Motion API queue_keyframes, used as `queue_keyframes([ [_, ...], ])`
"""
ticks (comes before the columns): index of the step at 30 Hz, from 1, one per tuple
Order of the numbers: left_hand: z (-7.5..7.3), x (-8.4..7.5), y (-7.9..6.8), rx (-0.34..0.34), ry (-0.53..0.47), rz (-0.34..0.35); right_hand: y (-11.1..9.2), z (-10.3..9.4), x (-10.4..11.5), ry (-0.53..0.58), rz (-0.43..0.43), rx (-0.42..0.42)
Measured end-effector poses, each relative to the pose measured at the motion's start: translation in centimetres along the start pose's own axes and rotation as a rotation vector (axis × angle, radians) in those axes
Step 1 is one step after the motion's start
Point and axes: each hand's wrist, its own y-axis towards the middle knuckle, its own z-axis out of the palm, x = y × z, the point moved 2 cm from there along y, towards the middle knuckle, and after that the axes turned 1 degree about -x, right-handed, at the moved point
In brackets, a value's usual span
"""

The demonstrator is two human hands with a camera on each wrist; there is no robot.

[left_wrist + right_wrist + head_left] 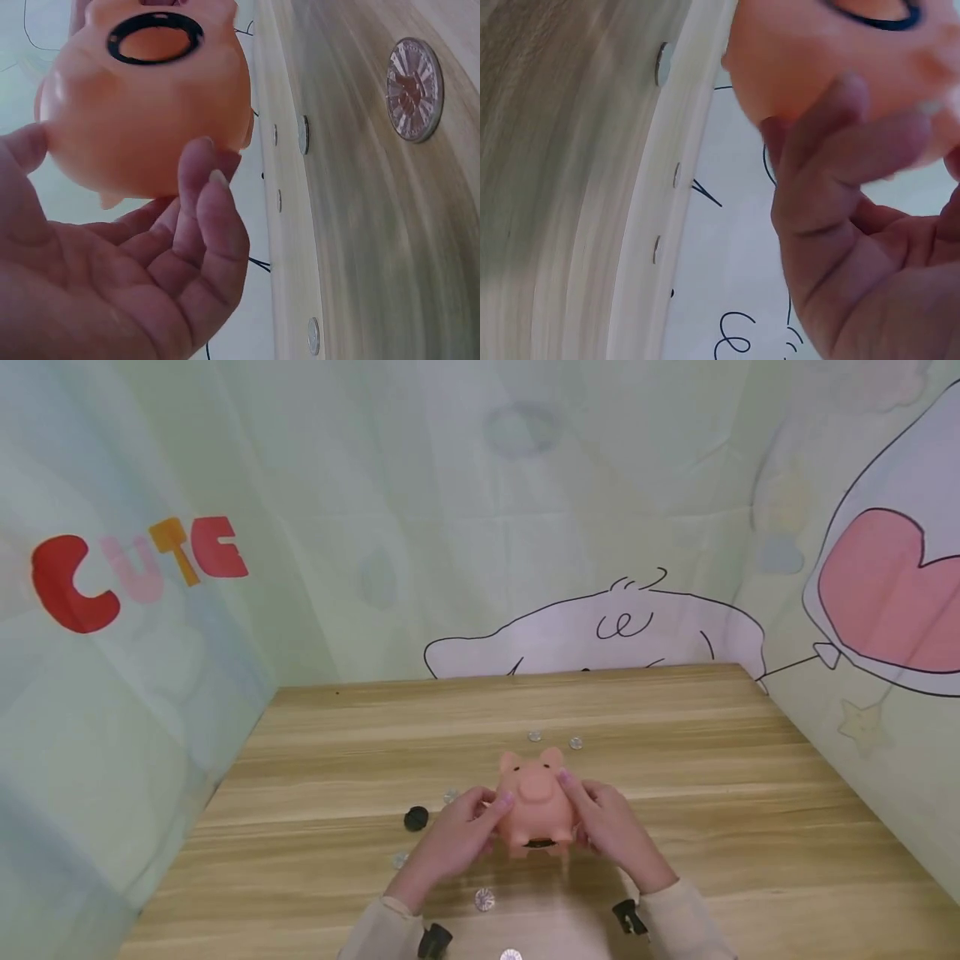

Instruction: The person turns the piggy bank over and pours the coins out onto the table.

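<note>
A pink-orange piggy bank [537, 806] is held between both hands, its snout towards the head camera. It is raised off the table in the left wrist view, where a black-rimmed round hole [154, 37] shows in its underside. My left hand [457, 837] grips one side, thumb near the front and fingers curled beneath and behind. On the other side my right hand [617, 827] grips it in the same way, with curled fingers [855, 157] against the body. A black round plug [416, 817] lies on the table left of the left hand.
Several silver coins lie scattered on the wooden table [337, 752], including one coin [484, 900] in front of the piggy bank and another coin [576, 742] behind it. Printed cloth walls [360, 568] enclose the table at the back and both sides.
</note>
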Motion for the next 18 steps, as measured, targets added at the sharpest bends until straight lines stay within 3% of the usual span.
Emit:
queue_keyframes([
  [4,-0.1,0.2,0.2,0.016,-0.041,0.040,0.0,-0.3,-0.1,0.048,-0.039,0.053],
  [12,-0.6,0.8,0.0,-0.018,-0.236,0.072,-0.3,-1.0,-0.7,0.198,-0.192,0.214],
  [18,-0.6,1.1,0.2,-0.001,-0.287,0.100,-0.1,-1.3,-1.0,0.198,-0.268,0.222],
])
